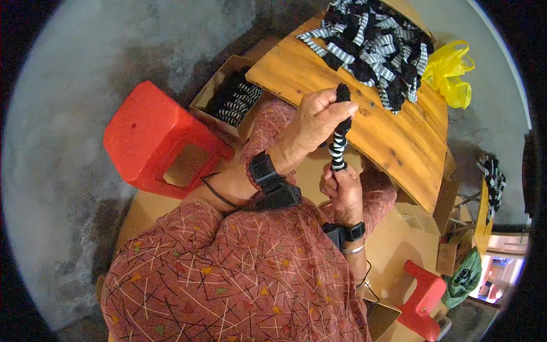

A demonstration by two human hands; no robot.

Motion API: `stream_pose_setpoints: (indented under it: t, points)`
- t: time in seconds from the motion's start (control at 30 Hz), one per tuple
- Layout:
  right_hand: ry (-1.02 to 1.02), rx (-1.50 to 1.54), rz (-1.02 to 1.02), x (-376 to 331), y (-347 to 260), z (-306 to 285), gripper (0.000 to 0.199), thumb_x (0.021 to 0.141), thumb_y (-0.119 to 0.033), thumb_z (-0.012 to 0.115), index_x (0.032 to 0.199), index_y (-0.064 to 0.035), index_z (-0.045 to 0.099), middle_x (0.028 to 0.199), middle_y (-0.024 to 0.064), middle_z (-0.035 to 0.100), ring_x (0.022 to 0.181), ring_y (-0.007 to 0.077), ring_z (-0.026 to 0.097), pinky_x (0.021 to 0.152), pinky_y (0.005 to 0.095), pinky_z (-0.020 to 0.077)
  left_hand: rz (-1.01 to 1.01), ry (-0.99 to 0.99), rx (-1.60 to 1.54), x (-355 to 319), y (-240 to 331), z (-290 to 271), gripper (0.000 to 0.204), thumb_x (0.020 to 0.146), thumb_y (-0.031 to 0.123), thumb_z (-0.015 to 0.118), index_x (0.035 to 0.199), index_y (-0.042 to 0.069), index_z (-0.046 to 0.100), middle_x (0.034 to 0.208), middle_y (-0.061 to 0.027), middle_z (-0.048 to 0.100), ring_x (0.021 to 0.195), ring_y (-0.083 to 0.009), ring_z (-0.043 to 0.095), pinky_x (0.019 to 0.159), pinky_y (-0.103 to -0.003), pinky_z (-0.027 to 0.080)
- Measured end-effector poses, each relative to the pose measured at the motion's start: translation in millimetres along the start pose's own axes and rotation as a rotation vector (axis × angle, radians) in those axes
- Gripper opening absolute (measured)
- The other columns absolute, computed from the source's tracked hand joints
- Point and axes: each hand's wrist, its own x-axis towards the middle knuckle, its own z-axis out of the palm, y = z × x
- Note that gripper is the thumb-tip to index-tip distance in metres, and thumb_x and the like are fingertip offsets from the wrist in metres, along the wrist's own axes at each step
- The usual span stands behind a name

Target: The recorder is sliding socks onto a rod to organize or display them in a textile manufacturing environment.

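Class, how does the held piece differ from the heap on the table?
The piece is gripped by the left hand and right hand; the heap rests on the table. The piece is slim; the heap is wide and loose. Both are black with pale stripes.

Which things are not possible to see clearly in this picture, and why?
All in the head view:
- Cloth: lower end, hidden by the right hand; part nearer the top, behind the left hand's thumb.
- Pile: far side, cut off by the top edge.
- Green bag: contents, too small to tell.
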Motion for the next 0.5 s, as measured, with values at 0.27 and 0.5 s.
stream_pose_setpoints:
  t: [0.27, 0.5]
  points:
    - [0.191, -0.310, -0.044, -5, -4, 0, 0.020, 0.087, -0.018, 0.056, 0.074, -0.0030, 0.058, 0.054, -0.0065, 0.040, 0.045, 0.0033, 0.029, 0.042, 0.0209, 0.0200, -0.155, 0.198, -0.222, -10, 17, -2, 0.023, 0.087, 0.030, 0.054, 0.089, 0.007, 0.058, 0.070, 0.0051, 0.048, 0.058, -0.0019, 0.042, 0.045, -0.016, 0.030]
    - [0.212, -0.530, -0.154, -8, -9, -1, 0.021, 0.086, -0.019, 0.057, 0.073, -0.0037, 0.059, 0.055, -0.0083, 0.039, 0.047, 0.0023, 0.030, 0.043, 0.0202, 0.0219, -0.182, 0.214, -0.276, -9, 13, -3, 0.029, 0.089, 0.034, 0.049, 0.088, 0.007, 0.058, 0.074, 0.0044, 0.050, 0.061, -0.0024, 0.043, 0.047, -0.016, 0.032]
